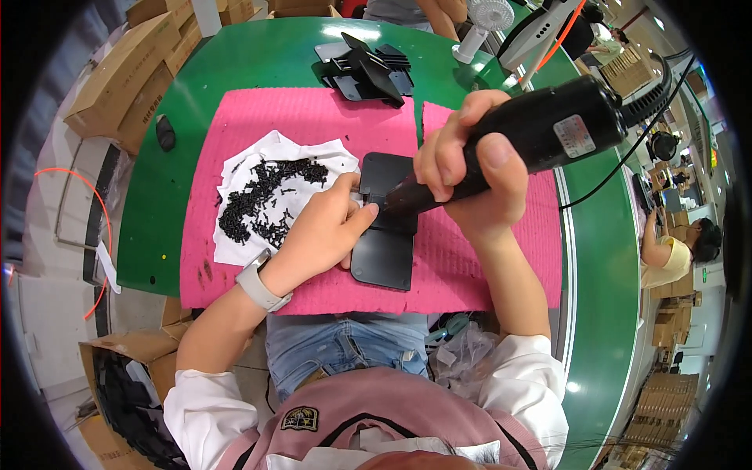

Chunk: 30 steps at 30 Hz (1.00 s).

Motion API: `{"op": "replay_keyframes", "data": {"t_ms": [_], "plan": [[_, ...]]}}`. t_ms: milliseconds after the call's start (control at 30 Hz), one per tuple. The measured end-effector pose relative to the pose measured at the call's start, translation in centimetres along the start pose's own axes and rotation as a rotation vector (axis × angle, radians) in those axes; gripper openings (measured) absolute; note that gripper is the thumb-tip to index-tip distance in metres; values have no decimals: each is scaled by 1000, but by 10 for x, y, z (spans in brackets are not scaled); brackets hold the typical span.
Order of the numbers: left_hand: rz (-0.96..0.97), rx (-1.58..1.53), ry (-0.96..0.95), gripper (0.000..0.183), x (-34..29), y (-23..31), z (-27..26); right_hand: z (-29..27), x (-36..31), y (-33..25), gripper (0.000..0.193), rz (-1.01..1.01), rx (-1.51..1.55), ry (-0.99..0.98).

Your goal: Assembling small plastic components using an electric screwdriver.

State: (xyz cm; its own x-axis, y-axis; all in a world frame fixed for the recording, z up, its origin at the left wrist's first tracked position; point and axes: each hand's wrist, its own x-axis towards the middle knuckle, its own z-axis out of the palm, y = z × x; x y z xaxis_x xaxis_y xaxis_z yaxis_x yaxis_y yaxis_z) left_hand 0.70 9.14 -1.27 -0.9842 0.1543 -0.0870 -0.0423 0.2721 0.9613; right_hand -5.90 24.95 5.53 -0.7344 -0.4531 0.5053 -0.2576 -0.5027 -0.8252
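Observation:
A black corded electric screwdriver fills my right hand, whose fingers wrap round its body. Its tip slants down to the left and meets the middle of a black hinged plastic part lying flat on the pink foam mat. With thumb and fingers, my left hand grips the left edge of this part near the screwdriver tip. Just left of that hand, a heap of small black screws is spread on a white cloth. The very tip of the screwdriver is hard to make out.
Several black plastic parts are stacked at the mat's far edge on the green table. A white fan stands at the back. The screwdriver's cord hangs on the right. Cardboard boxes flank the table on the left.

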Motion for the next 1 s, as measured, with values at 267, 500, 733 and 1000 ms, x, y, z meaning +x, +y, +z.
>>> {"op": "replay_keyframes", "data": {"t_ms": [267, 500, 733, 1000], "plan": [[-93, -161, 24, 27, 0, -2, 2, 14, 9, 8, 28, 28, -68, -116], [-132, -167, 43, 27, 0, 2, 1, 15, 16, 3, 27, 71, -19, -177], [-109, -196, 43, 28, 1, -1, 5, 8, 19, 3, 31, 162, 77, -241], [-144, -223, -13, 26, 3, 0, 5, 11, 23, 6, 40, 158, 39, -367]]}}
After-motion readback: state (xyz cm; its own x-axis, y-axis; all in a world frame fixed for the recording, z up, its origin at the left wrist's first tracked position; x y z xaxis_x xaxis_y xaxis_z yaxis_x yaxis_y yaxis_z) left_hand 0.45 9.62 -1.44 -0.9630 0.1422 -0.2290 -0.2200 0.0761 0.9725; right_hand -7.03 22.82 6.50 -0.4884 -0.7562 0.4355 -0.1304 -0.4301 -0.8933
